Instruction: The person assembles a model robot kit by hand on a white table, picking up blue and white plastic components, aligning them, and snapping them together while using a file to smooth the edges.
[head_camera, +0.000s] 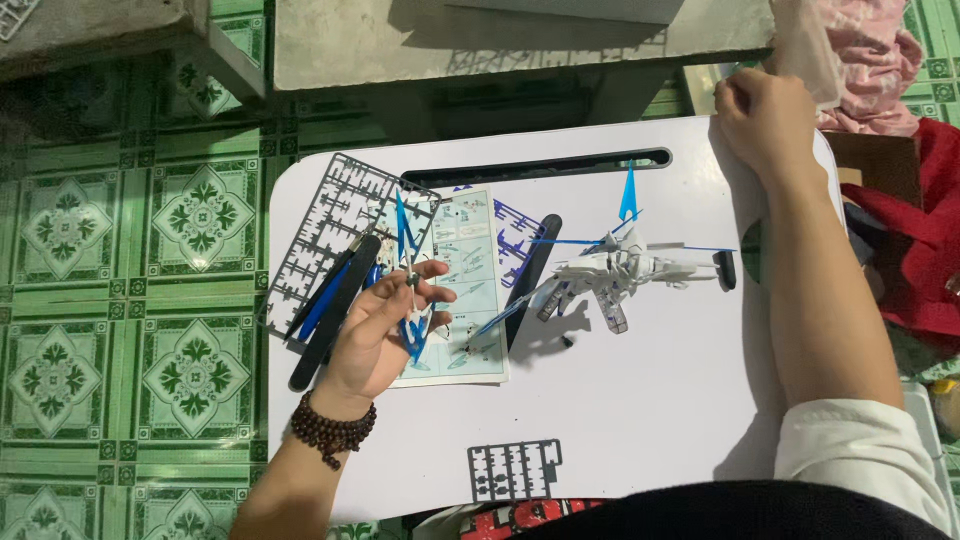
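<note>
My left hand (385, 325) is palm up over the left part of a white lap table (640, 410). Its fingers hold a thin blue plastic model part (408, 290). A dark bead bracelet (330, 428) circles that wrist. Under the hand lies a printed instruction sheet (470, 260). A white and blue model robot (610, 275) with long blue wings lies at the table's middle. My right hand (765, 120) is closed in a fist at the far right corner of the table, near a crumpled clear plastic bag (805, 45); whether it grips the bag is unclear.
A grey parts frame (335, 215) lies at the table's left, with black and blue hand tools (335, 300) on it. A smaller grey frame (515, 470) sits at the near edge. Red cloth (915, 250) and pink cloth (880, 60) are at the right. Green patterned floor tiles (130, 290) surround the table.
</note>
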